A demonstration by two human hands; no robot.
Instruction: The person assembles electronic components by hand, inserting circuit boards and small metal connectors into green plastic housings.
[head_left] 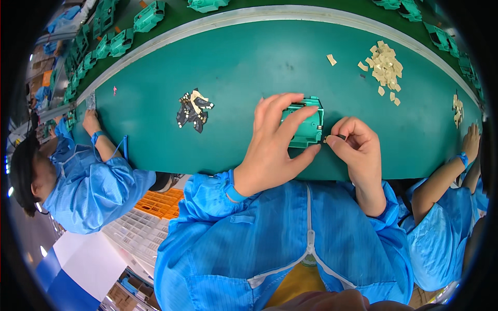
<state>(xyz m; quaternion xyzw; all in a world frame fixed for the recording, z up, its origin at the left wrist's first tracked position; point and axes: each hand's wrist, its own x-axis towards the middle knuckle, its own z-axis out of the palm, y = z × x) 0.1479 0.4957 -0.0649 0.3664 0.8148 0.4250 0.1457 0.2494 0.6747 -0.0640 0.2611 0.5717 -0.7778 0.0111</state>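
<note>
My left hand [277, 137] is wrapped round a green plastic housing [310, 126], an open shell with raised walls and small posts inside. Its fingers reach over the far edge, with the thumb at the near side. Close to the shell's right side, my right hand [359, 145] pinches a small dark piece with a pale bit [338, 138] between thumb and forefinger; the fingers partly cover it. To the left on the table lies a loose heap of black strips with pale squares [194, 111].
Cream-coloured chips [385, 67] are heaped at the far right on the green table [244, 62]. Behind its pale raised edge [280, 11] stand more green housings [149, 16]. Co-workers in blue smocks sit left [93, 186] and right [441, 228], their hands on the table.
</note>
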